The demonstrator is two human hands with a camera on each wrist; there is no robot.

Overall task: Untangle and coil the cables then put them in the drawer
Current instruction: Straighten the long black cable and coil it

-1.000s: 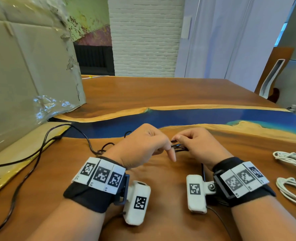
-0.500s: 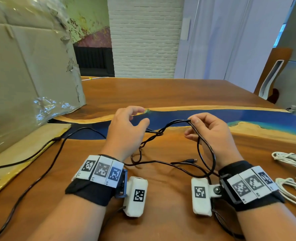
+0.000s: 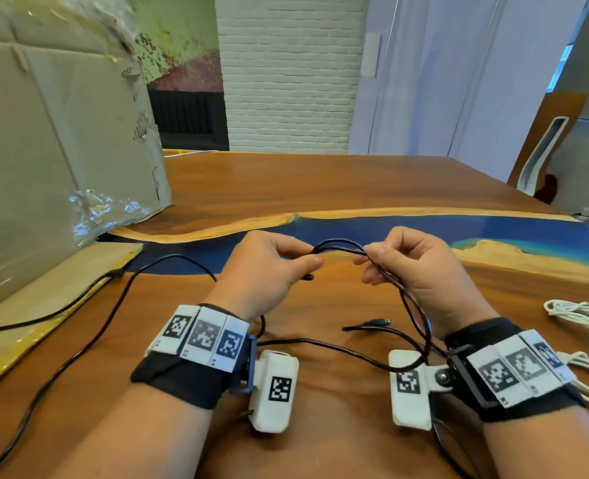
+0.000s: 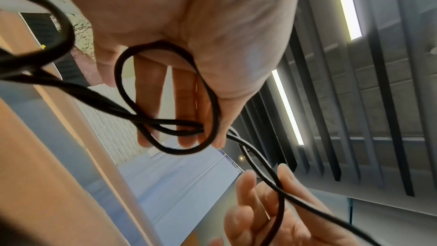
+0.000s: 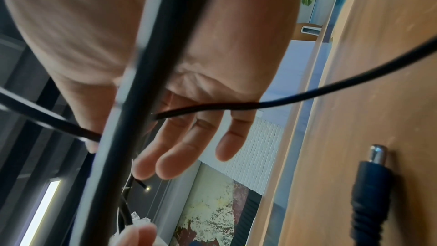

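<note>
A thin black cable (image 3: 338,244) arches between my two hands above the wooden table (image 3: 320,188). My left hand (image 3: 307,259) pinches it between thumb and fingers; a small loop (image 4: 165,100) hangs under its palm. My right hand (image 3: 369,259) grips the other end of the arch, and two strands drop past its wrist. The cable's barrel plug (image 3: 377,322) lies on the table between my wrists, also seen as the plug (image 5: 373,175) in the right wrist view. The rest of the cable (image 3: 79,344) trails off to the left. No drawer is in view.
A large cardboard box (image 3: 55,150) wrapped in plastic stands at the left on a pale board (image 3: 44,299). Bundles of white cable (image 3: 583,312) lie at the right edge. A blue resin strip (image 3: 424,229) runs across the table beyond my hands.
My hands rose from the table, where they worked close together on the tangle. They spread apart, then closed in, and now hold a short raised arch of cable. The plug lies free on the table.
</note>
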